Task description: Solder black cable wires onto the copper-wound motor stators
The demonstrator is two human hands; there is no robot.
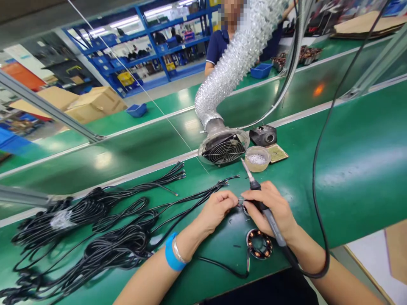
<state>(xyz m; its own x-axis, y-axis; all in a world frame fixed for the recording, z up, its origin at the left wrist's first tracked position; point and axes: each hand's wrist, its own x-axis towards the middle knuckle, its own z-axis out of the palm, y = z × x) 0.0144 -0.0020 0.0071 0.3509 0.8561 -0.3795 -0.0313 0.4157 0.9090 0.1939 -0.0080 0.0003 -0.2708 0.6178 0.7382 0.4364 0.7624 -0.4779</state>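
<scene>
Head view, right hand (270, 207) wrapped around a soldering iron (275, 228), left hand (219, 208) fingertips pinched together on a thin wire (241, 201), copper-wound ring (252, 244) lying on green bench (359, 169) near right hand.

A: Light?

B: Bright, mostly even; white strip lamps (158, 10) far back. Pale glare on the green surface (102, 160) beyond the rail (143, 172), orange glow (319, 89) farther right. Foil duct (222, 72) glitters.

A: Shadows?

B: Soft, faint, under the left hand (218, 207).

A: Sharpness?

B: Soldering iron (275, 226) clear. Blue shelves (151, 29) soft, perhaps from motion. Left edge stretched, smeared.
</scene>
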